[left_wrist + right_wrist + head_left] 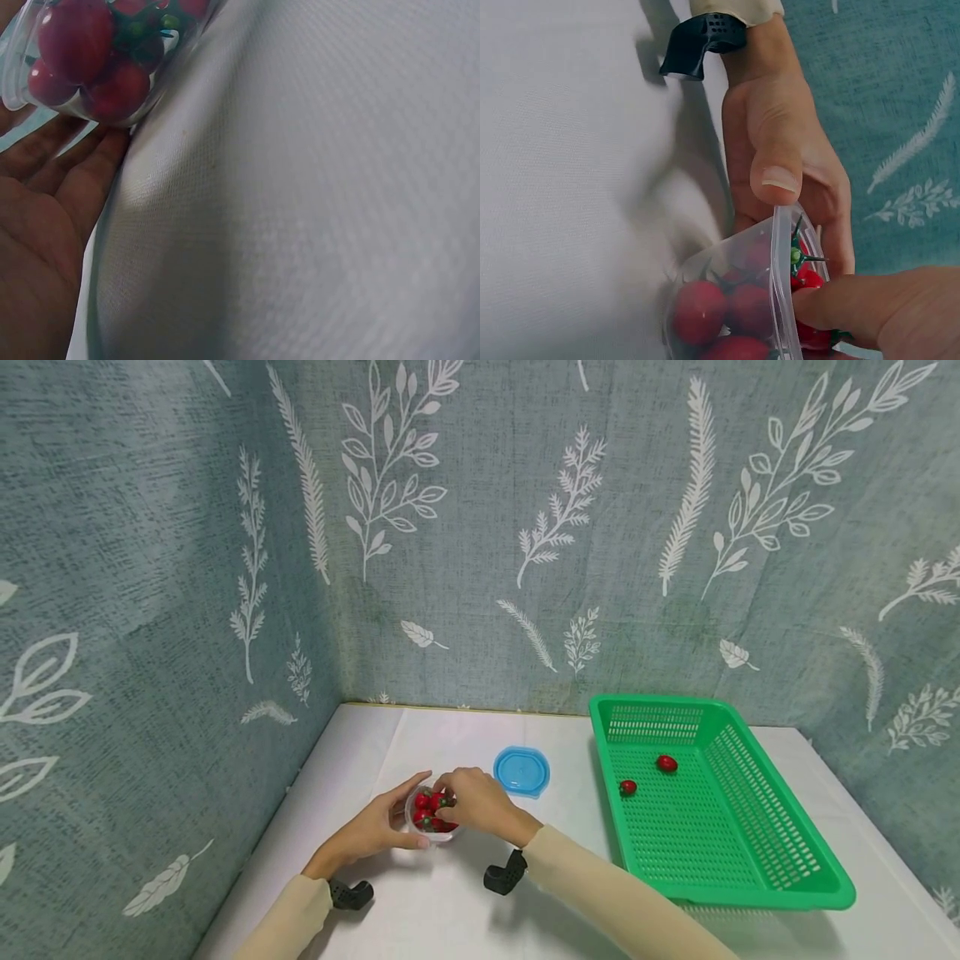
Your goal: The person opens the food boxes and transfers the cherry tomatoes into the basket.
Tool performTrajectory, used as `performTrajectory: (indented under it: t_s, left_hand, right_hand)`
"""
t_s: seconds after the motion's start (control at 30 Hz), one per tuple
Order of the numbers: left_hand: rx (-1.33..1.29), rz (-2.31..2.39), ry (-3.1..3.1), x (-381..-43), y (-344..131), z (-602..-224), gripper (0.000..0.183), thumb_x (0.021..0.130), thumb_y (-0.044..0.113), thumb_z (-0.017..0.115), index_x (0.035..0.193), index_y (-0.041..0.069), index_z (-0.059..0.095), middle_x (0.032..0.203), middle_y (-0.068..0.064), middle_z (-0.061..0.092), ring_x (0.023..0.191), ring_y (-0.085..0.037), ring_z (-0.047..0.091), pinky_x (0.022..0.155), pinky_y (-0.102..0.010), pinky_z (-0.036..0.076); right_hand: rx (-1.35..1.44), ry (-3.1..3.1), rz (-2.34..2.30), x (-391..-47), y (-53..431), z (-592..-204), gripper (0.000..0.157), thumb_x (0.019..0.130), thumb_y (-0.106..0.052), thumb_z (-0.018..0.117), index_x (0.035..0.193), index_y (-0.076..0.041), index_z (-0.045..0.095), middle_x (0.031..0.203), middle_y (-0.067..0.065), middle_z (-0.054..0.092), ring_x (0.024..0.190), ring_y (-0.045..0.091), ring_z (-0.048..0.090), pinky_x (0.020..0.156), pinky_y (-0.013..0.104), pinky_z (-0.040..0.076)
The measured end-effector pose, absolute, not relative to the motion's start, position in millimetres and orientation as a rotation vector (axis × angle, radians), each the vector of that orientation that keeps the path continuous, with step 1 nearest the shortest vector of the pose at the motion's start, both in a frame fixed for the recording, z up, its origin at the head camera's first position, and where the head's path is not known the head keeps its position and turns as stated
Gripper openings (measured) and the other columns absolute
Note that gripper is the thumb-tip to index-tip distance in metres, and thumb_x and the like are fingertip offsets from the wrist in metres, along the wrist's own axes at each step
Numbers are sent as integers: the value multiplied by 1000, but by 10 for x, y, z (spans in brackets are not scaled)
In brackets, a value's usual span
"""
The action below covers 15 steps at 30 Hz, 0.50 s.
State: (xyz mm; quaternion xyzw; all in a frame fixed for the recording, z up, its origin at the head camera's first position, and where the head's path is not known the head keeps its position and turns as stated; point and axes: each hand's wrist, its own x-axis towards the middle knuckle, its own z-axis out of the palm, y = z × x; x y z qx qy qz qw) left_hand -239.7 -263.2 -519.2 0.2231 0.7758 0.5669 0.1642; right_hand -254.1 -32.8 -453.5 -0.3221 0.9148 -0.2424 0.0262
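Note:
A small clear plastic container (442,837) full of cherry tomatoes (423,802) stands on the white table in the head view. My left hand (372,827) steadies it from the left, thumb near the front and fingers round the far side. In the right wrist view the left thumb lies at the container's rim (783,277). From the right, my right hand (477,802) reaches over the opening, its fingers curled down among the tomatoes. Its thumb presses a red tomato (808,281) with a green stem at the mouth; the other fingertips are mostly hidden.
A blue lid (521,771) lies flat behind the right hand. The green basket (750,897) on the right has two loose tomatoes (667,763) inside. Patterned grey-green cloth (480,635) walls the table at the back and left.

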Motion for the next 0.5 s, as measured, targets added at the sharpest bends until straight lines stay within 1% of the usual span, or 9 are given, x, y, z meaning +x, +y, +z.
performTrajectory:
  t_s: [0.07, 0.2, 0.4, 0.5]
  left_hand:
    - [640, 1618, 2207, -2395, -2631, -5187, 106, 85, 16, 87, 166, 14, 19, 169, -17, 17, 151, -36, 29, 117, -43, 34]
    - [660, 1609, 2218, -2396, -2632, -5183, 106, 85, 16, 87, 166, 14, 18, 169, -17, 18, 150, -35, 31, 116, -38, 37]
    - [653, 1600, 2229, -2395, -2630, -5186, 106, 85, 18, 87, 166, 17, 19, 169, -14, 19, 149, -34, 34, 114, -35, 40]
    - [622, 1595, 2233, -2391, -2629, -5187, 106, 84, 20, 88, 166, 19, 21, 170, -11, 17, 150, -31, 33, 115, -35, 39]
  right_hand:
    - [-1002, 2833, -786, -2541, -314, -4542, 27, 88, -19, 83, 113, -10, 78, 96, -1, 74, 72, 3, 60, 56, 17, 47]
    - [-1017, 2847, -849, -2540, -289, -4545, 26, 89, -17, 80, 114, -10, 77, 104, 0, 76, 72, 1, 59, 56, 16, 46]
    - [-1031, 2832, -925, -2524, -257, -4533, 27, 87, -16, 78, 114, -10, 74, 102, -1, 75, 69, 1, 57, 57, 16, 46]
    - [-1039, 2821, -955, -2503, -240, -4512, 27, 88, -16, 78, 113, -11, 72, 102, -1, 75, 72, 0, 59, 59, 15, 48]
